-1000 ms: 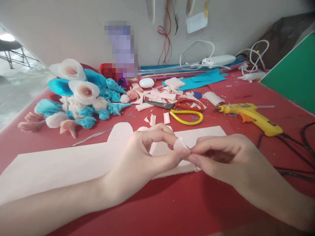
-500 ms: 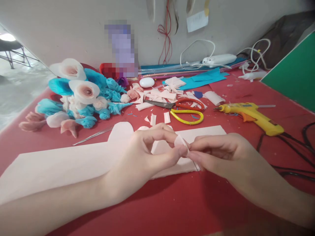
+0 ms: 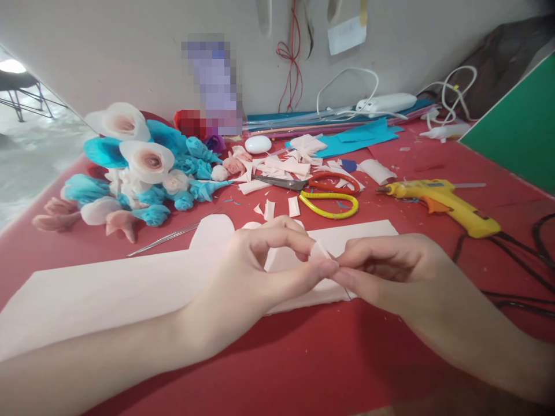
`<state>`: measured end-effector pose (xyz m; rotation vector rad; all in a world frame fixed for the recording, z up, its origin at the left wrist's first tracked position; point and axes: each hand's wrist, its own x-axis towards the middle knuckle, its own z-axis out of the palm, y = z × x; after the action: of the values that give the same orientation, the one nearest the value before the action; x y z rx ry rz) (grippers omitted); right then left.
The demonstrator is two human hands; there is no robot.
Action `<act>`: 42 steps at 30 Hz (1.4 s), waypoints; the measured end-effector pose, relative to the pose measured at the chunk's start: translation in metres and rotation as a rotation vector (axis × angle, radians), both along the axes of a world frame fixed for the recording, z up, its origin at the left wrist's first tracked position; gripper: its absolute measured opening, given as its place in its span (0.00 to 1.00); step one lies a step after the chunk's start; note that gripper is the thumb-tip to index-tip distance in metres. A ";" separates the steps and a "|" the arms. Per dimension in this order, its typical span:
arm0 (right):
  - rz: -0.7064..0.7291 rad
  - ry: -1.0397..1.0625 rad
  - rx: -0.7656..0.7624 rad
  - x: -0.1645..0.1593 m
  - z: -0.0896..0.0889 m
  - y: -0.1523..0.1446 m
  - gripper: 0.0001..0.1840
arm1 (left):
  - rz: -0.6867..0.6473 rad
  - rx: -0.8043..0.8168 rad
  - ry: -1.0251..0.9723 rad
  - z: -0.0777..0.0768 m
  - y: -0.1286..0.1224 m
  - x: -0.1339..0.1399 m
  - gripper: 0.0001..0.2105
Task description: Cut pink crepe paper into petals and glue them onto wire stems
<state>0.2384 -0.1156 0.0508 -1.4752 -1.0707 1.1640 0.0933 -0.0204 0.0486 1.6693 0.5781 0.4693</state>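
Observation:
Between my two hands is a small pale pink paper petal [image 3: 319,251], curled over a thin wire [image 3: 347,293] that sticks out below the fingers. My left hand [image 3: 264,263] pinches the petal between thumb and forefinger. Thumb and forefinger of my right hand [image 3: 385,268] close on its right edge, touching the left fingertips; they hide most of the wire. Beneath both hands lies a long pale pink paper strip [image 3: 108,289]. A rounded pale pink paper piece [image 3: 212,234] rests at the strip's back edge.
Paper flowers [image 3: 150,162] are heaped at the left, with thin wires [image 3: 169,237] before them. Scissors [image 3: 329,196] with red and yellow handles lie among paper scraps [image 3: 286,164]. At the right are a yellow glue gun [image 3: 442,202] and black cable [image 3: 537,231]. A green panel [image 3: 515,133] stands beyond.
The left thumb has slid slightly right over the petal's lower edge, against the right fingertips. The petal looks a little more folded over, and less of the wire shows below.

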 end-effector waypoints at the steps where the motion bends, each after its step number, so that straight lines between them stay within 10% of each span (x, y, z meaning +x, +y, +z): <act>1: -0.001 -0.001 -0.001 0.000 0.000 0.000 0.07 | 0.001 0.000 -0.001 0.000 0.000 0.000 0.06; 21: -0.055 -0.151 -0.007 -0.001 -0.005 0.005 0.15 | 0.004 0.047 -0.021 -0.001 0.002 0.001 0.06; 42: 0.070 0.466 -0.130 0.001 -0.009 0.001 0.06 | -0.023 -0.148 -0.175 -0.013 0.001 -0.002 0.08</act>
<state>0.2395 -0.1141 0.0419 -1.1833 -0.7385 1.5565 0.0913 -0.0195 0.0360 1.4758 0.4533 0.5372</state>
